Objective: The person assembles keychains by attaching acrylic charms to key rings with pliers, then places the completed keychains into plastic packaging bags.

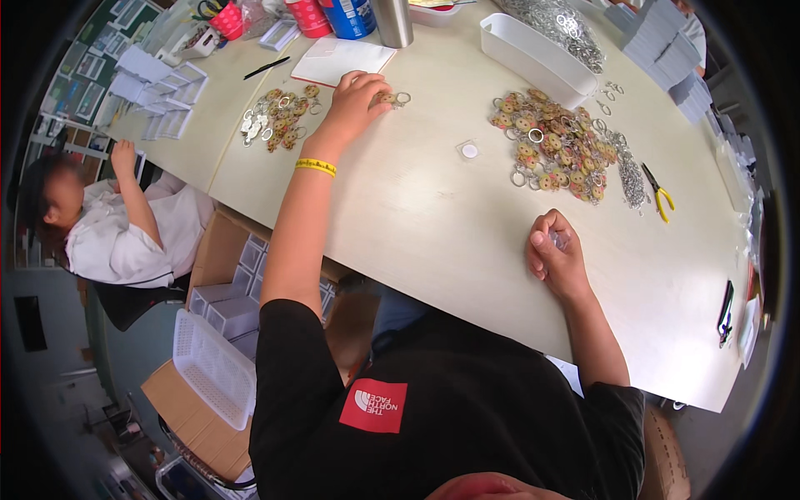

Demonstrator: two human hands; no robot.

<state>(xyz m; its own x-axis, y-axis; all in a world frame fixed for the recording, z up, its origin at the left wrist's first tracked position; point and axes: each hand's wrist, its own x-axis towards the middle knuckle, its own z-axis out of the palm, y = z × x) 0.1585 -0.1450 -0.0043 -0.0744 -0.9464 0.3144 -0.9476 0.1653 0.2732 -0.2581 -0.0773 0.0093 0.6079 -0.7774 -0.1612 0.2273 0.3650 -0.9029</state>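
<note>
My left hand (357, 102), a yellow band on its wrist, reaches to the far middle of the table. Its fingertips pinch a small yellowish keychain (387, 98) with a metal ring, close to the tabletop. Nearer the front edge, my right hand (557, 254) is curled round a small clear plastic piece (560, 239), partly hidden by the fingers. Between the hands lies a small clear square with a white disc (469, 151). A large pile of yellowish keychains (560, 154) is beyond my right hand. A smaller keychain pile (287, 117) lies left of my left hand.
A white bin (533, 58) stands behind the large pile, beside bagged metal rings (558, 29). Loose chains (631, 175) and yellow-handled pliers (661, 198) lie at right. An open notebook (342, 60) and black pen (267, 67) are far left. Another person (133, 225) sits at left.
</note>
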